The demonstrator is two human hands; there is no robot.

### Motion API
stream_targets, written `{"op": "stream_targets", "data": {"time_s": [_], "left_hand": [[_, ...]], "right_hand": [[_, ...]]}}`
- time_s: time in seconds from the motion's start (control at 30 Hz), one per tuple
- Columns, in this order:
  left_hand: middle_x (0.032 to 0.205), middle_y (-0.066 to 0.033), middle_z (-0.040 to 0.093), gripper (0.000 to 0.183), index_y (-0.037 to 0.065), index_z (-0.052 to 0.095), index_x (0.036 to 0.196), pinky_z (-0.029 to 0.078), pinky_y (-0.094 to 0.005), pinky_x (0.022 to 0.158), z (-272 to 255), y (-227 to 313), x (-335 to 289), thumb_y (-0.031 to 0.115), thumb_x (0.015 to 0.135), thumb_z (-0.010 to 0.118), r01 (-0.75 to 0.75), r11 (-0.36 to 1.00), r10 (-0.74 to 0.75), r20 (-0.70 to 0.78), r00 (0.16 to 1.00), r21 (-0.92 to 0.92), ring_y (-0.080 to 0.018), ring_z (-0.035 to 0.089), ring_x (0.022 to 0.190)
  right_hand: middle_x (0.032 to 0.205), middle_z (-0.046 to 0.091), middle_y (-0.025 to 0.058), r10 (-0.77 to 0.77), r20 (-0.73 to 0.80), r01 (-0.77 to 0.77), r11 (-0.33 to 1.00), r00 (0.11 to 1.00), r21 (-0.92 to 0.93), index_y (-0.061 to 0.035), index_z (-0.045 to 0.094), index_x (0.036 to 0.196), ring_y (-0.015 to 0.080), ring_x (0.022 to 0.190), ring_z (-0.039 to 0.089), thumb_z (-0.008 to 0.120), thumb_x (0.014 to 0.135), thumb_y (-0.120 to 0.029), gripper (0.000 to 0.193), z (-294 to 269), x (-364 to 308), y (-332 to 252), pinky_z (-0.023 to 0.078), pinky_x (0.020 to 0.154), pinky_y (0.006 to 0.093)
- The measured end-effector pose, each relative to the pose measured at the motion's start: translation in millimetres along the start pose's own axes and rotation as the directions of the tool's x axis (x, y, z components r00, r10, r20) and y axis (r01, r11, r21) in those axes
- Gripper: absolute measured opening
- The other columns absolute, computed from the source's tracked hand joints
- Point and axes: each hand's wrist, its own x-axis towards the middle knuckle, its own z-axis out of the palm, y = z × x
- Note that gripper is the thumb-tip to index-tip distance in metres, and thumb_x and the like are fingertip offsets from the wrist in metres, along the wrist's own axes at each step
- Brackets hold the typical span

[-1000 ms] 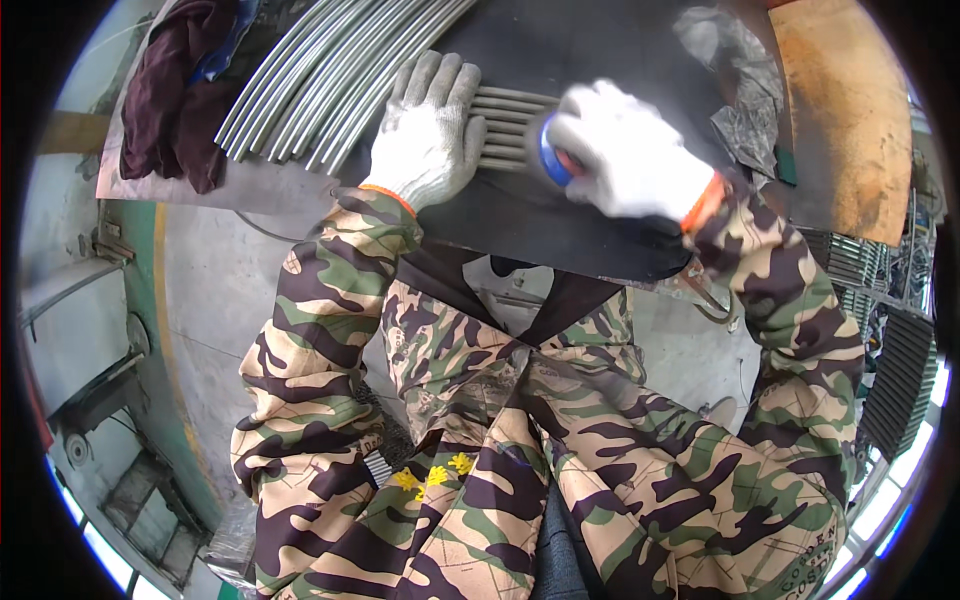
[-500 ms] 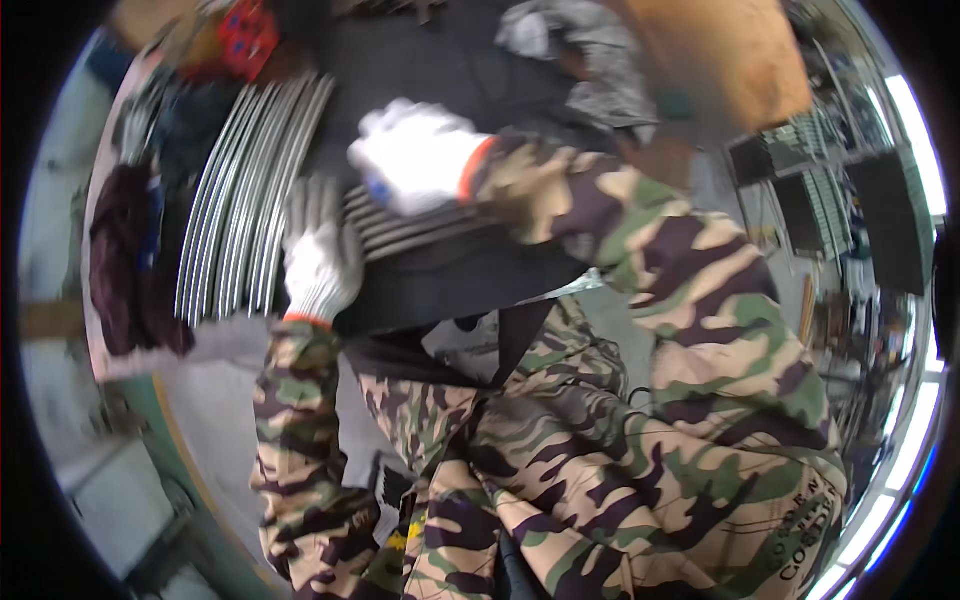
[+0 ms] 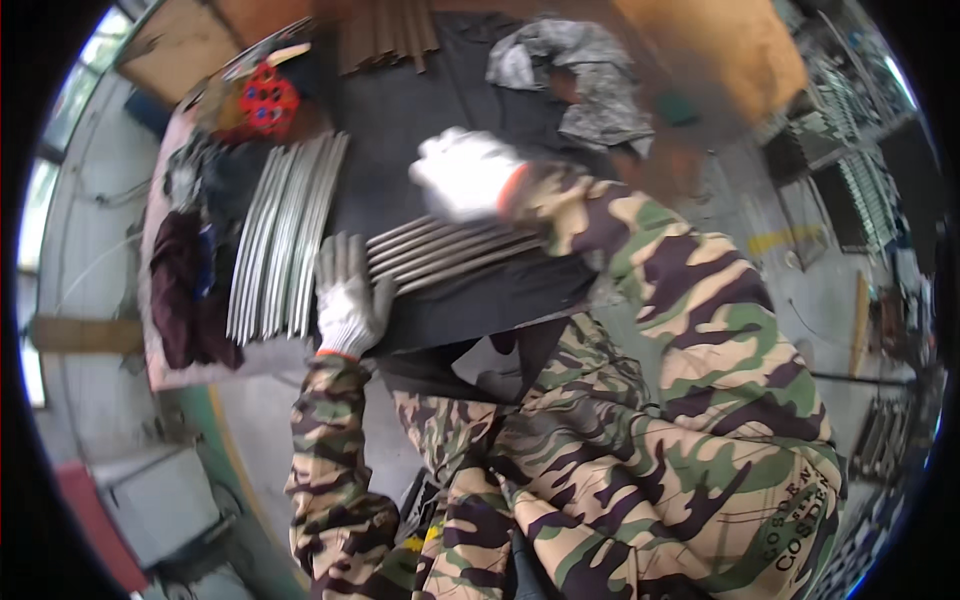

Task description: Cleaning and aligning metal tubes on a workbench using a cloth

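My left hand (image 3: 350, 305), in a white glove with a grey palm side, lies flat with its fingers stretched out. It rests beside the left ends of several dull grey metal rods (image 3: 450, 252), which lie side by side on a black cloth (image 3: 380, 130). Above and beyond those rods is my right hand (image 3: 468, 175), also gloved in white. Its fingers look curled in, but motion smears them and hides anything inside. Left of my left hand lies a row of shinier metal rods (image 3: 288, 240), their length running away from me.
Brown rods (image 3: 390, 35) lie at the table's far edge. A crumpled grey cloth (image 3: 575, 75) is at the far right. On the left are a dark red cloth (image 3: 185, 290) and a red holed object (image 3: 268, 100). A shelf rack (image 3: 840, 180) stands to the right.
The whole view has shifted, showing more of the far table. My right hand has moved slightly away from my left hand, uncovering more of the dull rods. My left hand stays flat beside them.
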Motion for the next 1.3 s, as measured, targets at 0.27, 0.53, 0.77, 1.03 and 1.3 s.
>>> {"op": "stream_targets", "data": {"time_s": [0.27, 0.53, 0.77, 1.03, 1.3], "left_hand": [[0.161, -0.0324, 0.047, 0.109, -0.007, 0.045, 0.157, 0.033, -0.0615, 0.128, -16.4, -6.6, -1.8, 0.058, 0.082, 0.087, 0.062, 0.997, -0.06, 0.042, 0.997, -0.055, -0.0536, 0.038, 0.153], [0.157, -0.0292, 0.052, 0.112, -0.003, 0.047, 0.158, 0.039, -0.057, 0.127, -12.5, -19.1, -19.6, 0.049, 0.072, 0.096, 0.167, 0.981, -0.167, 0.011, 0.986, -0.096, -0.049, 0.043, 0.152], [0.148, -0.0278, 0.057, 0.109, -0.002, 0.053, 0.15, 0.043, -0.0585, 0.122, -5.3, -17.6, -23.4, 0.051, 0.066, 0.097, 0.166, 0.98, -0.175, -0.076, 0.982, -0.108, -0.0487, 0.049, 0.144], [0.161, -0.0291, 0.048, 0.118, 0.001, 0.045, 0.16, 0.035, -0.0592, 0.129, 1.2, -28.6, -38.2, 0.049, 0.066, 0.098, 0.18, 0.978, -0.186, -0.051, 0.981, -0.103, -0.0502, 0.039, 0.156], [0.162, -0.0271, 0.048, 0.12, 0.002, 0.046, 0.161, 0.034, -0.0589, 0.13, -8.1, -19.6, -33.3, 0.051, 0.065, 0.098, 0.178, 0.973, -0.186, -0.047, 0.981, -0.144, -0.049, 0.038, 0.157]], "right_hand": [[0.126, 0.066, 0.0163, 0.213, 0.028, -0.212, 0.977, 0.977, -0.035, -0.0139, 0.072, 0.125, 0.0412, 0.12, 0.066, 0.066, 0.1, -0.038, 0.035, -32.8, -83.5, 61.8, 0.058, 0.1, 0.0563], [0.12, 0.068, 0.0135, 0.357, 0.022, -0.357, 0.934, 0.934, -0.027, -0.0142, 0.071, 0.117, 0.041, 0.118, 0.067, 0.079, 0.091, -0.036, 0.035, -66.3, -198.6, 107.4, 0.058, 0.099, 0.0515], [0.119, 0.067, 0.0136, 0.416, 0.076, -0.405, 0.906, 0.906, -0.125, -0.0121, 0.071, 0.11, 0.0416, 0.116, 0.066, 0.079, 0.089, -0.029, 0.028, -56.1, -207.2, 117.0, 0.059, 0.096, 0.0536], [0.127, 0.073, 0.0165, 0.57, -0.131, -0.485, 0.78, 0.811, 0.395, -0.0135, 0.073, 0.129, 0.0385, 0.117, 0.071, 0.083, 0.093, -0.037, 0.044, -59.0, -192.7, 170.0, 0.058, 0.101, 0.0489], [0.142, 0.068, 0.0234, 0.716, -0.195, -0.739, 0.62, 0.67, -0.262, -0.0173, 0.062, 0.153, 0.0477, 0.133, 0.064, 0.073, 0.097, -0.043, 0.063, 0.7, -226.2, 297.0, 0.055, 0.11, 0.0543]]}}
